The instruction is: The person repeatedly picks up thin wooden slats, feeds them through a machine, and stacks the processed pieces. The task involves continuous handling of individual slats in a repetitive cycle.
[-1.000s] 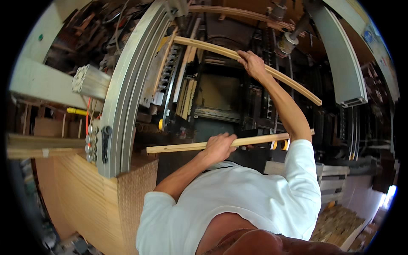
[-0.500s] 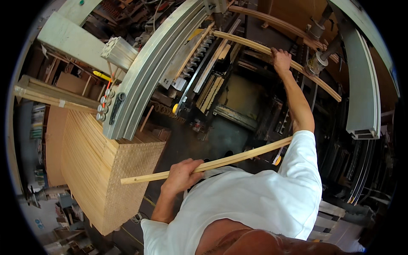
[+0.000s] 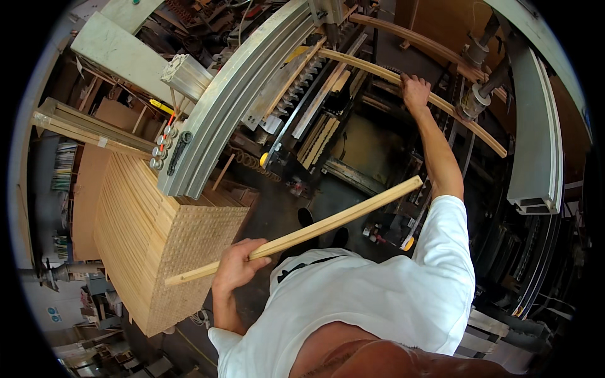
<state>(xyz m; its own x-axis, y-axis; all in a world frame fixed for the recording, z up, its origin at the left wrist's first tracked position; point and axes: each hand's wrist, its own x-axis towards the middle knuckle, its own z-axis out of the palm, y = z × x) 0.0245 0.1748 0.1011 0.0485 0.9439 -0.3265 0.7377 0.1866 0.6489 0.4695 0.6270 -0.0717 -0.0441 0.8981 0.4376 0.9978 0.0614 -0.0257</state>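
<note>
My left hand is closed around a pale wooden strip with a groove along its length. This strip slants across in front of my body, its left end over the stack and its right end near my right forearm. Farther off, my right hand grips a second wooden strip, which lies across the machine. The fingers curl over that strip's edge, so their undersides are hidden.
A big stack of wooden strips stands at left, below a curved-looking grey metal beam. Clamp cylinders hang over the far right, near another wooden piece. A metal profile stands at the right.
My left hand has moved left with its strip, whose right end has swung up and away from my right sleeve. My right hand stays on the other strip.
</note>
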